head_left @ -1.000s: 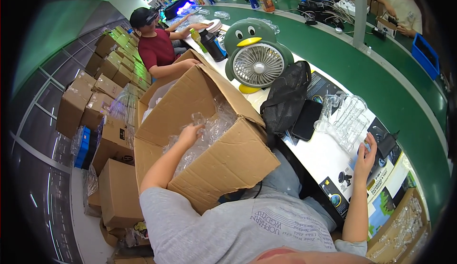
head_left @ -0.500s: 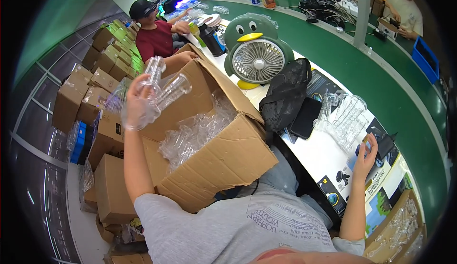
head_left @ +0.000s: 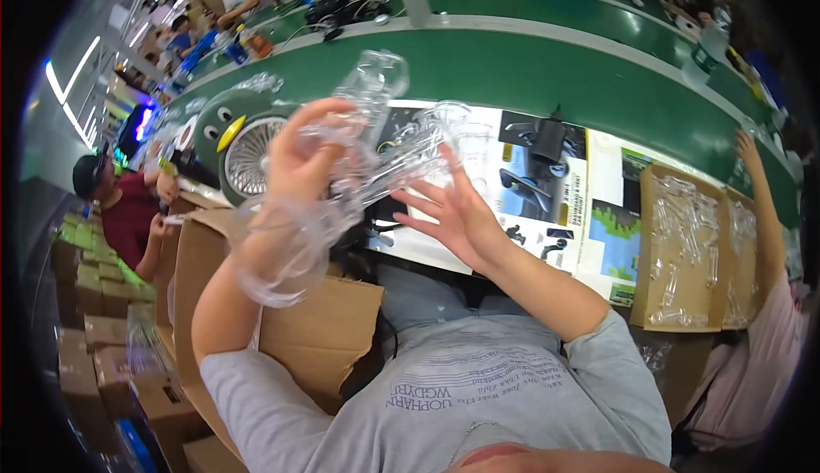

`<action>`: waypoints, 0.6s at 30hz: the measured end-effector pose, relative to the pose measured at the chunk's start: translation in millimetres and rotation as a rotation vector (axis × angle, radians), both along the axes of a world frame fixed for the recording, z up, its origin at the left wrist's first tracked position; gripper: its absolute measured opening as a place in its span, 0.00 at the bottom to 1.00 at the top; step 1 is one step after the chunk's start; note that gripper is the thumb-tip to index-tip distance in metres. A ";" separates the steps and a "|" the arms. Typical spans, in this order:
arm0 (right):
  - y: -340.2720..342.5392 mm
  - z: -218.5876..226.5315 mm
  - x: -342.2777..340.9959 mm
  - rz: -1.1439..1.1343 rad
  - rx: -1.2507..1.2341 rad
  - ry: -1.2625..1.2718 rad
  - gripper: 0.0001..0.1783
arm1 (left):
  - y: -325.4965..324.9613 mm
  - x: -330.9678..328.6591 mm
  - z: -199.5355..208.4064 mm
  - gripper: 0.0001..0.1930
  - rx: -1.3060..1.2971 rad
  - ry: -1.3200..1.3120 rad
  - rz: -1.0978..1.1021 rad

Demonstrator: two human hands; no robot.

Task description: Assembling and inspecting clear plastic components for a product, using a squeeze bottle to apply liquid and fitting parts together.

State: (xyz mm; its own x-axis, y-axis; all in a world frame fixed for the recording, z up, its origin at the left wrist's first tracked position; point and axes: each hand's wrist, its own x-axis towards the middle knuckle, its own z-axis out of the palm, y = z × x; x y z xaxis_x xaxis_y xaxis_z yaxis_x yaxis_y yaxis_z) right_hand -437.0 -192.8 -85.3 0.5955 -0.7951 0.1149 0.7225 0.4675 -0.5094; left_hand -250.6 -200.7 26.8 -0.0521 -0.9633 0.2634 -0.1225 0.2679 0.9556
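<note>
My left hand (head_left: 303,161) is raised over the near edge of the table, its fingers closed round several clear plastic tube-shaped pieces (head_left: 380,80). A wide clear ring-like end (head_left: 286,272) of this bunch hangs in front of my left forearm. My right hand (head_left: 457,217) is open, palm up with fingers spread, just right of the held pieces. More clear plastic pieces (head_left: 448,119) show beyond its fingertips. Overlap and transparency hide which are held and which lie on the table. Whether my right fingertips touch any piece, I cannot tell.
An opened cardboard box (head_left: 316,328) stands at my left, below the green penguin fan (head_left: 235,144). At right, a cardboard tray (head_left: 645,251) holds clear pieces. A black adapter (head_left: 547,138) lies on the printed table covering. Beyond runs a green belt (head_left: 512,55). Co-workers sit left and right.
My view has turned right. My left hand has brought the clear pieces from above the box to over the table. My right hand has come in beside them, still open.
</note>
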 end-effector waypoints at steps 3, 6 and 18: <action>-20.1 -8.4 -3.8 -0.315 0.212 -0.034 0.38 | -32.1 -23.4 -31.4 0.15 0.115 -0.040 -0.110; -35.9 -16.1 -17.9 -0.465 0.267 0.039 0.31 | -38.7 -38.6 -47.1 0.15 0.265 0.023 -0.229; -102.8 -44.4 -56.9 -0.952 -0.177 0.634 0.30 | -59.2 19.3 -58.7 0.17 0.280 -0.077 -0.274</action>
State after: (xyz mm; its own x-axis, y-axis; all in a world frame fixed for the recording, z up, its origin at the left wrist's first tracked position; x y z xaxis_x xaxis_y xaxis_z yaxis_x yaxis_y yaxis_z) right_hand -493.9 -295.5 -129.7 -0.2454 -0.9553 0.1649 0.3354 -0.2433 -0.9101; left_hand -231.3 -259.9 -31.9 -0.3264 -0.9450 -0.0220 -0.1570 0.0313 0.9871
